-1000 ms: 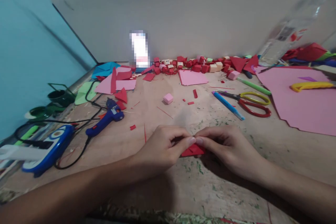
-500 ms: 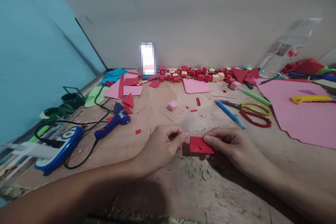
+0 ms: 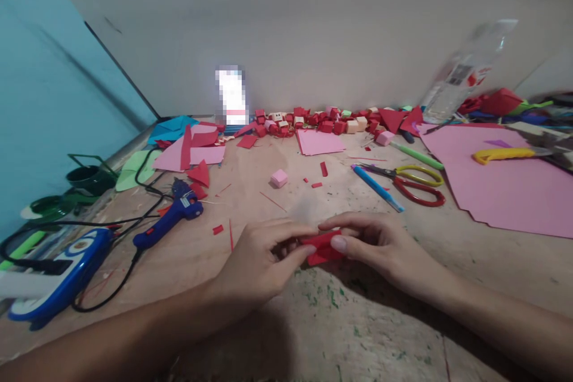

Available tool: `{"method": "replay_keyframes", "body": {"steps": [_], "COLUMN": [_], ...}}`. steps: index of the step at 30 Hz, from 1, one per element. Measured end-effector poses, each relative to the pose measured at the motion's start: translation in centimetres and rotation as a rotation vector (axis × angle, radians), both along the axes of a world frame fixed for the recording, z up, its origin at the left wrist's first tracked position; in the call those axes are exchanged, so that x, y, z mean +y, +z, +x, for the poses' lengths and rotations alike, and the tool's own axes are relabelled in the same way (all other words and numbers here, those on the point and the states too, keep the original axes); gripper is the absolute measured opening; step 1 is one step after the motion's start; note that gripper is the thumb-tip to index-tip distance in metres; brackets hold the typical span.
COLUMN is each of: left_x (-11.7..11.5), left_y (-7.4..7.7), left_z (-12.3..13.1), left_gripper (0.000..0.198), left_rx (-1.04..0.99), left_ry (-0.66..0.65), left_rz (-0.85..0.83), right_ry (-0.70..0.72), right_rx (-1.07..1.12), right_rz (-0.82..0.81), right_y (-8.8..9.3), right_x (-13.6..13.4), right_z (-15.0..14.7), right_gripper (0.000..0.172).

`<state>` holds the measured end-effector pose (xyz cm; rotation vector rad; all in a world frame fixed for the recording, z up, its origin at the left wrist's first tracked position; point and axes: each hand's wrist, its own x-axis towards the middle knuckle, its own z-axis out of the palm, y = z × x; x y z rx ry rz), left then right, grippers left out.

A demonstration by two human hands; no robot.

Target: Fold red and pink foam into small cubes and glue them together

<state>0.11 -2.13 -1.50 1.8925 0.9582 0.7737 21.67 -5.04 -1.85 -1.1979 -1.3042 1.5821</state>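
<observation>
A small folded piece of red paper (image 3: 321, 249) is held low over the worn wooden table (image 3: 349, 334), near its front middle. My left hand (image 3: 259, 259) pinches its left side with thumb and fingers closed. My right hand (image 3: 380, 248) grips its right side, thumb on top and fingers curled beneath. The two hands meet at the paper, and part of it is hidden behind my fingers.
A blue glue gun (image 3: 172, 218) with a black cord lies at the left. Scissors (image 3: 414, 185), a blue pen (image 3: 376, 188) and a large pink sheet (image 3: 505, 191) lie at the right. A pink paper cube (image 3: 279, 178) sits mid-table; several red cubes (image 3: 322, 120) line the wall beside a bottle (image 3: 463, 74).
Half a second ago the red paper was in my right hand alone, with my left hand just off it. Now both hands pinch it together again.
</observation>
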Motion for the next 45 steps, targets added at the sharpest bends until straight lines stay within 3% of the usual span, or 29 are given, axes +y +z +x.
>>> {"method": "replay_keyframes", "body": {"steps": [3, 7, 10, 14, 19, 21, 25, 27, 29, 33, 37, 40, 45], "left_x": [-0.2, -0.4, -0.3, -0.1, 0.0, -0.1, -0.3, -0.3, -0.3, -0.1, 0.1, 0.1, 0.0], "left_y": [0.2, 0.4, 0.3, -0.2, -0.2, 0.1, 0.7, 0.6, 0.4, 0.0, 0.1, 0.3, 0.2], "left_z": [0.3, 0.4, 0.1, -0.3, -0.4, -0.2, 0.1, 0.2, 0.1, -0.3, -0.5, -0.4, -0.1], "left_gripper": [0.027, 0.011, 0.008, 0.014, 0.016, 0.02, 0.025, 0.027, 0.02, 0.016, 0.011, 0.016, 0.02], "left_rx": [-0.153, -0.242, -0.153, -0.035, 0.08, 0.088, 0.02, 0.0, 0.009, 0.035, 0.019, 0.011, -0.062], "left_ry": [0.108, 0.168, 0.075, -0.087, -0.169, -0.121, -0.021, -0.023, -0.005, -0.03, -0.125, -0.117, -0.02], "left_rz": [-0.248, -0.29, -0.157, 0.162, 0.375, 0.284, -0.089, -0.152, -0.055, 0.298, 0.419, 0.334, -0.042], "right_ry": [0.024, 0.047, 0.045, 0.08, 0.076, 0.075, 0.1, 0.092, 0.093, 0.111, 0.119, 0.119, 0.092], "right_rx": [0.002, -0.067, -0.083, -0.072, -0.042, -0.052, -0.092, -0.113, -0.136, -0.133, -0.139, -0.164, -0.151], "right_rz": [-0.034, -0.047, -0.041, -0.024, -0.028, 0.002, 0.035, 0.056, 0.083, 0.068, 0.1, 0.127, 0.076], "right_y": [0.1, 0.2, 0.2, -0.2, -0.4, -0.2, -0.1, -0.3, -0.4, -0.4, 0.0, 0.0, -0.3], "right_x": [-0.1, -0.1, -0.1, 0.0, -0.1, -0.1, -0.1, -0.2, -0.2, -0.4, -0.4, -0.3, -0.3], "right_z": [-0.1, -0.1, 0.0, 0.2, 0.3, 0.2, 0.2, 0.2, 0.2, 0.2, 0.1, 0.1, 0.2], "right_gripper": [0.036, 0.038, 0.037, 0.038, 0.04, 0.037, 0.033, 0.033, 0.034, 0.035, 0.032, 0.032, 0.032]}}
